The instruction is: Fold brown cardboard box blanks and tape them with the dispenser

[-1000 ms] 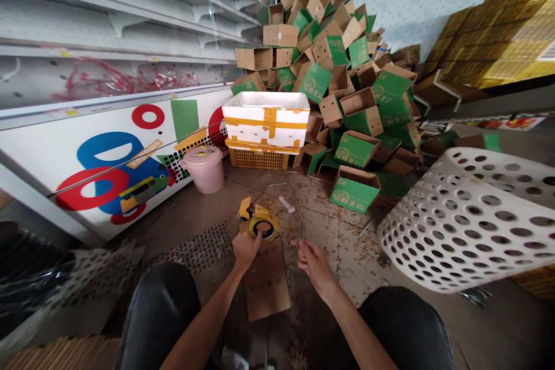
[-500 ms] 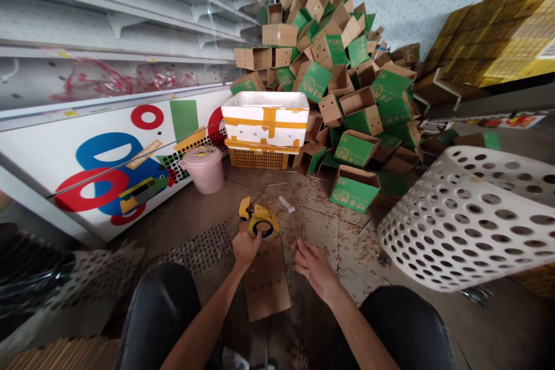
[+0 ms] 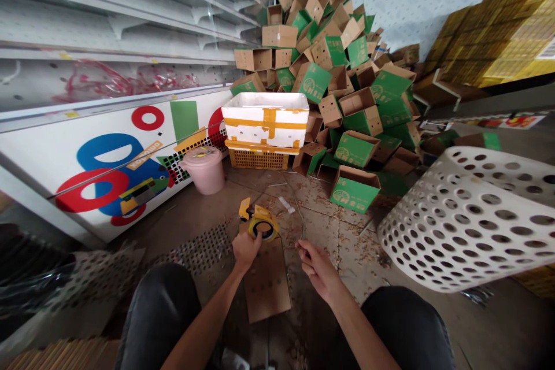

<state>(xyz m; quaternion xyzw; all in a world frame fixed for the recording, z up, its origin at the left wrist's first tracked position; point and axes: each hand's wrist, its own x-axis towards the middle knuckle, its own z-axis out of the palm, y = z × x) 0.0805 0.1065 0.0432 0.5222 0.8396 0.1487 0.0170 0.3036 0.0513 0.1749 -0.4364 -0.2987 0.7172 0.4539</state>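
My left hand (image 3: 246,250) is closed around a yellow tape dispenser (image 3: 262,221) with a roll of tape in it, held over the far end of a brown cardboard box (image 3: 267,286). The box lies between my knees, and rows of small marks or holes show on its top face. To the right of the box and apart from it, my right hand (image 3: 318,269) hovers with thumb and fingertips pinched together. Whatever the pinch holds, if anything, is too small to make out.
Ahead stand a pink lidded bucket (image 3: 203,170) and a white foam box (image 3: 247,121) on an orange crate (image 3: 260,158). Green-and-brown cartons (image 3: 355,192) pile up behind. A white perforated basket (image 3: 472,219) leans at right. Shelving (image 3: 143,29) runs along the left.
My right hand has shifted slightly to the right, away from the box. My left hand and the tape dispenser have hardly moved.
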